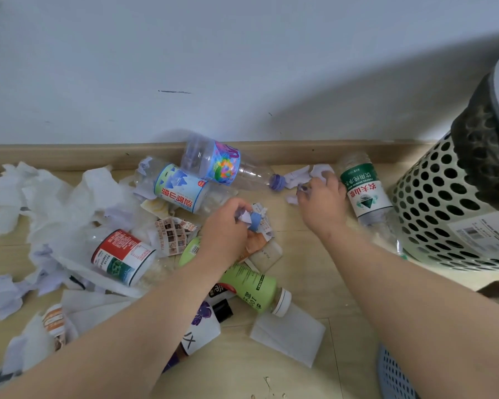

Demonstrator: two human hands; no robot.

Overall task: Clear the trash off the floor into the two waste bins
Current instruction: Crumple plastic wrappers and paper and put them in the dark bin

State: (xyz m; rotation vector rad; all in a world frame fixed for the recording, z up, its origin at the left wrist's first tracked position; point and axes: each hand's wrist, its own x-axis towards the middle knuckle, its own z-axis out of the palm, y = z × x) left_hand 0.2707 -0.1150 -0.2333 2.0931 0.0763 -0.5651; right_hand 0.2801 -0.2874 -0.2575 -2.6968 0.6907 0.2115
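Blue bin point(392, 378) mostly out of frame

The white bin point(444, 214) on the right is running out of sight past the edge, and the near blue bin point(392, 375) is showing only a corner. The left hand point(228, 226), gripping scraps point(247, 217), is trailing a forearm that is hiding part of the green bottle point(251, 286). The right hand point(323, 203) is blurring over the crumpled paper point(306, 172), leaving its grip unclear.
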